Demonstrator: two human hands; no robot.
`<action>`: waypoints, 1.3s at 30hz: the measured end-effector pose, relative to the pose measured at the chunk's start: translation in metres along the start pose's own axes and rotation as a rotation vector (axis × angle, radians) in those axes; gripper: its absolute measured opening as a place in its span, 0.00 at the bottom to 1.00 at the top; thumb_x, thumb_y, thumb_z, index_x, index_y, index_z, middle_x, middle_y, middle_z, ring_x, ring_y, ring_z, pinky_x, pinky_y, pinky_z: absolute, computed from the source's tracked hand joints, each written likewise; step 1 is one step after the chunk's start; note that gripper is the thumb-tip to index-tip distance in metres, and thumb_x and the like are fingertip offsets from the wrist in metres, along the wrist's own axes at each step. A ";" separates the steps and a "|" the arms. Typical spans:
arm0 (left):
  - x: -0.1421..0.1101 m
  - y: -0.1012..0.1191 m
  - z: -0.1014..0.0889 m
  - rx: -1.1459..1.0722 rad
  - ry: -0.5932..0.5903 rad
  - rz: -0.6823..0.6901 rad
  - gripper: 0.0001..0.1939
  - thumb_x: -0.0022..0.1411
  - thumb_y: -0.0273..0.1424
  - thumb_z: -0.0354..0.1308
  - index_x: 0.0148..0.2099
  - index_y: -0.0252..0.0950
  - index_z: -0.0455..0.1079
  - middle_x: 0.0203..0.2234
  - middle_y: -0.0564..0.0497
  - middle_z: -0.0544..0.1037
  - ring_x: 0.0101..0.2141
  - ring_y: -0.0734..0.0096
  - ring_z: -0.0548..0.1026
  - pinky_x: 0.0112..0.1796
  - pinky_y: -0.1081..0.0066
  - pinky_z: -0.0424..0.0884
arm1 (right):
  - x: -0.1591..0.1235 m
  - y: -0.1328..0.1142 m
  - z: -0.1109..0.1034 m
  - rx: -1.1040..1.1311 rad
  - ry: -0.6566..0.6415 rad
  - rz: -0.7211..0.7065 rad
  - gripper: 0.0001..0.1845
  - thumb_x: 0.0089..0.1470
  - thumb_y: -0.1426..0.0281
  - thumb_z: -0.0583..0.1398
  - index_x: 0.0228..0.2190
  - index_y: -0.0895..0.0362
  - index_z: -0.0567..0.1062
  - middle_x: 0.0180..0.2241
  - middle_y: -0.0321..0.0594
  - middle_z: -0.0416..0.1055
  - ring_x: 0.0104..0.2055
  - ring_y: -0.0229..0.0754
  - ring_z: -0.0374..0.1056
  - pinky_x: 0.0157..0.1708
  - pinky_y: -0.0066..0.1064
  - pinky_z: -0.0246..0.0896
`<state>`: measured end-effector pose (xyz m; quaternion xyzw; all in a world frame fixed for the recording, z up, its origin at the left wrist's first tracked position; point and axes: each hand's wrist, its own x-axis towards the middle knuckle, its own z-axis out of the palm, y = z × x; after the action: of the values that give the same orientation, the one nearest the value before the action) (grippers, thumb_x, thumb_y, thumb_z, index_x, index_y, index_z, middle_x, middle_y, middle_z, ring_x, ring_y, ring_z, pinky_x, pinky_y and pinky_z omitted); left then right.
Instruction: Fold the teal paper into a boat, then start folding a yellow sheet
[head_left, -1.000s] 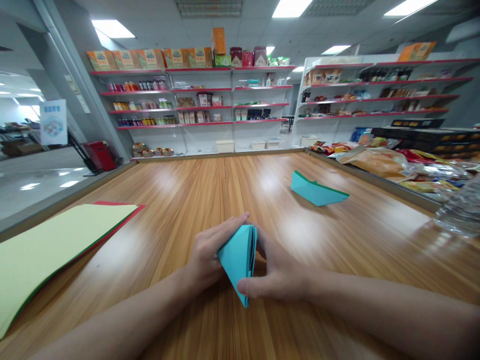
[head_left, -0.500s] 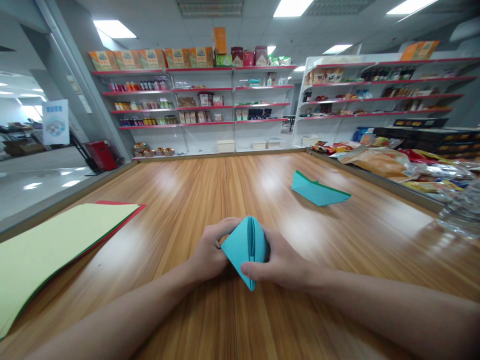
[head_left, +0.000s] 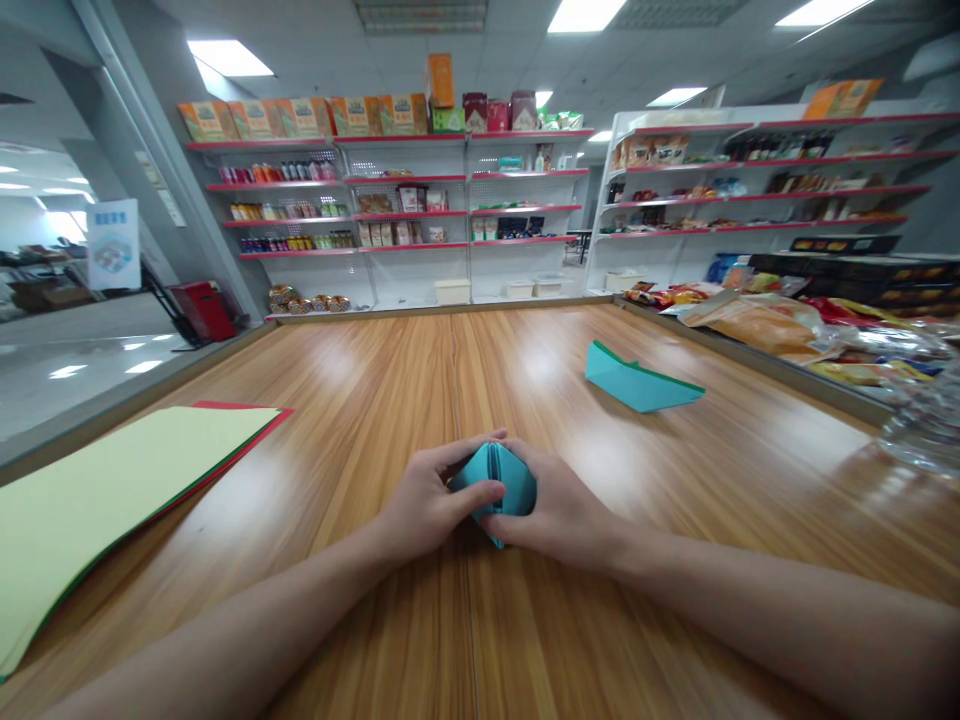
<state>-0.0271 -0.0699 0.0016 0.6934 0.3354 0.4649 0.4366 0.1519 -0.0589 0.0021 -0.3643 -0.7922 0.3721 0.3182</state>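
Note:
Between my two hands is a piece of folded blue paper (head_left: 517, 482), its layered edges facing me and its lower corner pointing down toward the table. My left hand (head_left: 427, 500) grips its left side, with the thumb across the front near the central fold. On the right side my right hand (head_left: 562, 510) is wrapped round it, thumb pressed on the lower front. Most of the other fingers are behind the paper, partly hidden. Farther off to the right, a folded paper boat (head_left: 637, 384), blue with a green edge, rests on the table.
A stack of pale yellow, green and red paper sheets (head_left: 127, 490) lies on the wooden table (head_left: 360, 400) at left. At the right edge stands a clear plastic bottle (head_left: 926, 425). Snack packets (head_left: 757, 320) lie beyond the table's right rim, and stocked shelves (head_left: 405, 215) line the back.
The blue paper has turned so its layered edges face me more squarely, and it sits lower between my hands. My left thumb has come round onto its front.

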 end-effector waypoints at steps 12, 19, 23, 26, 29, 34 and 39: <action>0.009 0.002 -0.002 -0.164 0.153 -0.127 0.16 0.51 0.35 0.66 0.40 0.30 0.73 0.31 0.47 0.79 0.32 0.66 0.76 0.33 0.69 0.73 | 0.007 0.005 -0.002 0.341 0.027 0.168 0.22 0.41 0.66 0.68 0.38 0.59 0.69 0.29 0.35 0.69 0.29 0.37 0.65 0.26 0.27 0.61; 0.008 0.005 0.000 -0.260 0.173 -0.192 0.13 0.55 0.36 0.63 0.32 0.29 0.74 0.24 0.48 0.76 0.26 0.71 0.73 0.29 0.71 0.70 | 0.009 0.006 -0.002 0.415 -0.105 0.142 0.13 0.47 0.63 0.64 0.25 0.60 0.70 0.23 0.33 0.66 0.24 0.33 0.62 0.23 0.25 0.56; 0.009 0.009 0.002 -0.192 0.216 -0.184 0.15 0.55 0.40 0.62 0.30 0.31 0.72 0.22 0.50 0.73 0.23 0.72 0.70 0.25 0.73 0.67 | 0.007 0.008 0.001 0.349 -0.151 0.133 0.15 0.53 0.60 0.60 0.28 0.61 0.71 0.24 0.37 0.70 0.20 0.33 0.63 0.19 0.24 0.56; 0.010 0.013 0.002 0.192 0.330 -0.130 0.20 0.56 0.44 0.60 0.23 0.32 0.68 0.17 0.54 0.67 0.21 0.76 0.64 0.21 0.76 0.60 | 0.004 0.006 0.001 0.262 -0.217 0.102 0.16 0.54 0.61 0.58 0.24 0.61 0.72 0.21 0.39 0.71 0.19 0.33 0.63 0.19 0.23 0.54; 0.009 0.014 0.002 0.520 0.389 -0.074 0.27 0.60 0.47 0.53 0.17 0.35 0.57 0.13 0.57 0.56 0.17 0.79 0.56 0.18 0.76 0.51 | 0.000 -0.002 0.001 0.218 -0.306 0.078 0.19 0.56 0.63 0.56 0.20 0.61 0.71 0.19 0.39 0.70 0.20 0.34 0.64 0.21 0.23 0.57; 0.009 0.010 0.004 0.676 0.367 -0.006 0.29 0.65 0.48 0.46 0.17 0.35 0.50 0.13 0.58 0.51 0.16 0.79 0.53 0.18 0.75 0.48 | -0.001 -0.009 -0.001 0.162 -0.325 -0.019 0.21 0.57 0.66 0.54 0.16 0.60 0.68 0.16 0.36 0.65 0.18 0.32 0.59 0.20 0.23 0.54; 0.006 0.015 0.003 0.941 0.216 0.167 0.28 0.68 0.43 0.42 0.18 0.34 0.61 0.12 0.55 0.60 0.15 0.78 0.56 0.20 0.73 0.48 | -0.001 -0.004 0.000 0.082 -0.294 -0.070 0.19 0.57 0.62 0.54 0.19 0.59 0.66 0.17 0.33 0.61 0.20 0.32 0.56 0.21 0.24 0.51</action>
<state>-0.0209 -0.0715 0.0171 0.7879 0.4956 0.3656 -0.0001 0.1506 -0.0612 0.0050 -0.2647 -0.8266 0.4423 0.2259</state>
